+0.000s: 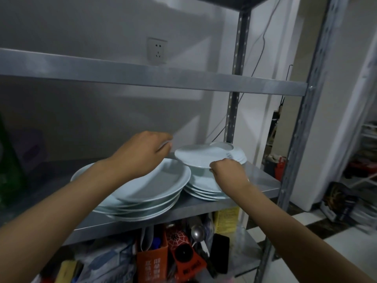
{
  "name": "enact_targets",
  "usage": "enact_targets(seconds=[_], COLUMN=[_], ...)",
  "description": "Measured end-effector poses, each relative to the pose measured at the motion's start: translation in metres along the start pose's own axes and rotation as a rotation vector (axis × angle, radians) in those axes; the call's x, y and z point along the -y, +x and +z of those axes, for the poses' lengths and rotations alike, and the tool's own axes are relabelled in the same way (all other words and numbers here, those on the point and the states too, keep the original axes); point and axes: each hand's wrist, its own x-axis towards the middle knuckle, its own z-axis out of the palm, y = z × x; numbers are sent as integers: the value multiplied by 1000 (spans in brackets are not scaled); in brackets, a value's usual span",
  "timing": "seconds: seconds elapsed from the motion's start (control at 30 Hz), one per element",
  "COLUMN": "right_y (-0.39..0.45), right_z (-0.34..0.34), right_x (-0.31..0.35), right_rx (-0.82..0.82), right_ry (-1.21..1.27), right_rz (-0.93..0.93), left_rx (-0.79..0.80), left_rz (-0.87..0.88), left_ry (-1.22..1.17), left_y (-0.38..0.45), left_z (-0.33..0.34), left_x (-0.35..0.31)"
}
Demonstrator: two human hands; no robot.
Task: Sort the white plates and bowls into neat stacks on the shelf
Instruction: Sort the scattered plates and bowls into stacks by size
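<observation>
Your right hand (228,170) pinches the near rim of an upturned white plate (204,155), held tilted above the smaller stack of plates (204,188) on the metal shelf (263,180). Your left hand (140,155) reaches over the bigger stack (146,193) just to the left, fingers curled; whether they hold something, I cannot tell because of blur.
</observation>
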Motion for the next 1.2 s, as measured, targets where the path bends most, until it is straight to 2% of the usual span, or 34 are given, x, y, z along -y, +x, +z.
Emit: enact_targets(seconds=[0.37,0.67,0.8,0.93,1.07,1.2], right_y=[-1,-4,-3,0,7,25], right_z=[-6,-12,-10,-16,-16,4], right_x=[5,5,2,-11,-36,-68], right_rx=[96,250,202,75,-54,-96], right_ry=[-39,111,175,250,298,386], right_rz=[16,71,107,183,258,320], left_rx=[33,131,190,199,233,268], left_rz=[-22,-94,-79,-41,-27,-10], left_ry=[-44,-20,-27,6,13,45], left_y=[6,30,36,45,61,82], left_z=[0,33,50,63,79,103], left_x=[-12,-16,-20,-28,-34,-37])
